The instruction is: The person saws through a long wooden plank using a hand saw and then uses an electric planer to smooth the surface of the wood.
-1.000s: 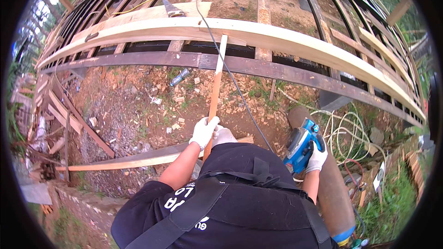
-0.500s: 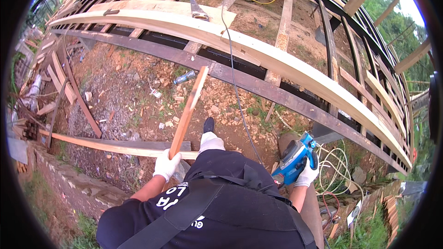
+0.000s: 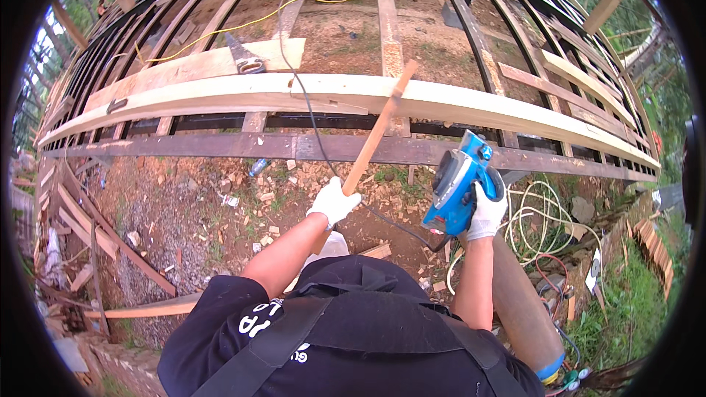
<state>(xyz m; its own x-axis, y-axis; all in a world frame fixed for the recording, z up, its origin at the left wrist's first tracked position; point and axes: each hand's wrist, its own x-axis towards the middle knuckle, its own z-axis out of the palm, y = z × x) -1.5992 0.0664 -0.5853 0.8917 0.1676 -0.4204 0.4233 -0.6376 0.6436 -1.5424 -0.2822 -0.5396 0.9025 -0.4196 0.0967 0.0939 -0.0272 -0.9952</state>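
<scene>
My white-gloved left hand [image 3: 334, 202] is closed round a narrow wooden strip [image 3: 371, 140], whose upper end reaches across a long pale plank [image 3: 515, 112] lying along the frame edge. My gloved right hand [image 3: 485, 212] grips the handle of a blue power tool [image 3: 456, 180], probably a circular saw, held at the right in front of a dark beam [image 3: 287, 145]. A cord [image 3: 386, 217] runs from the plank down to the tool. A handsaw [image 3: 248, 62] rests on a shorter board beyond the plank.
Joists [image 3: 471, 37] span the ground beyond, with a yellow cable [image 3: 272, 13]. A long metal cylinder [image 3: 526, 301] and coiled pale hoses [image 3: 544, 228] lie at right. Scrap boards [image 3: 118, 242] lie at left. Wood chips cover the ground; a distant person appears at top left.
The strip first swung clear of the plank, then rose across it farther right as my left hand moved up and right. My right hand lifted the blue tool forward and left.
</scene>
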